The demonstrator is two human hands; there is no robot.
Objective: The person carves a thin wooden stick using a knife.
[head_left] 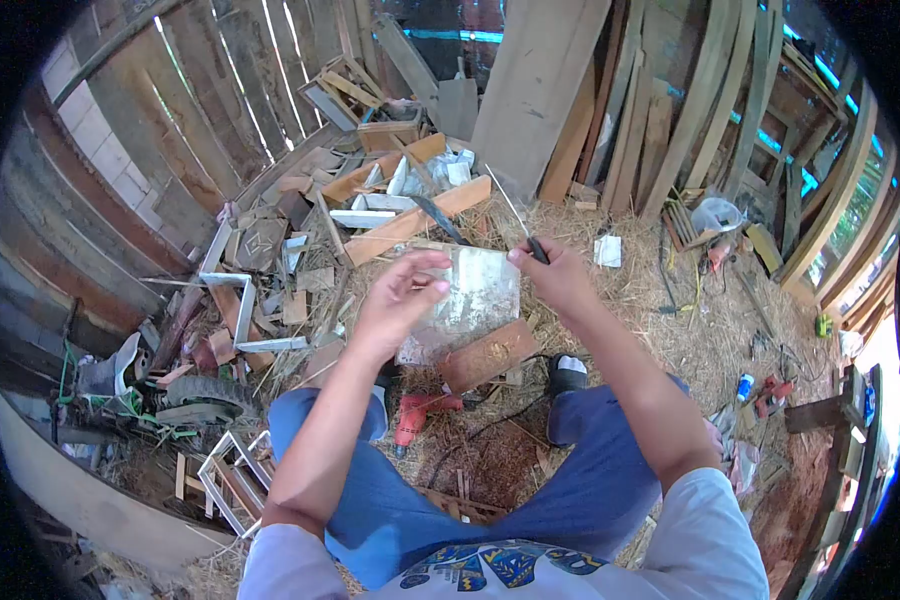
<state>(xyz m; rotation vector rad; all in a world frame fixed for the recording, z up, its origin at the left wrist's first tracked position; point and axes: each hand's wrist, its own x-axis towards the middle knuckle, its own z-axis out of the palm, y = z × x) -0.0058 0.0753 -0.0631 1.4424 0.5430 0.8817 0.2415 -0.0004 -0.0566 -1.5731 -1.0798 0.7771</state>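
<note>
My right hand (560, 275) is closed around the black handle of a tool with a long thin metal shaft (507, 200), which points up and away to the left. Whether it is a screwdriver or a narrow knife, I cannot tell. To the left, my left hand (400, 295) is raised with loosely bent fingers apart and nothing visible in them. Below both hands lies a worn board with patchy white paint (482, 290). A brown wooden block (490, 357) rests at its near edge. Between my feet is a red power drill (420, 415).
Scrap wood and a long plank (430, 220) are heaped ahead. White frame pieces (242, 310) and a small wheel (205, 390) lie left. Tall boards (540, 90) lean against the far wall. A blue can (745, 387) and a red tool (773, 397) sit right on straw-covered ground.
</note>
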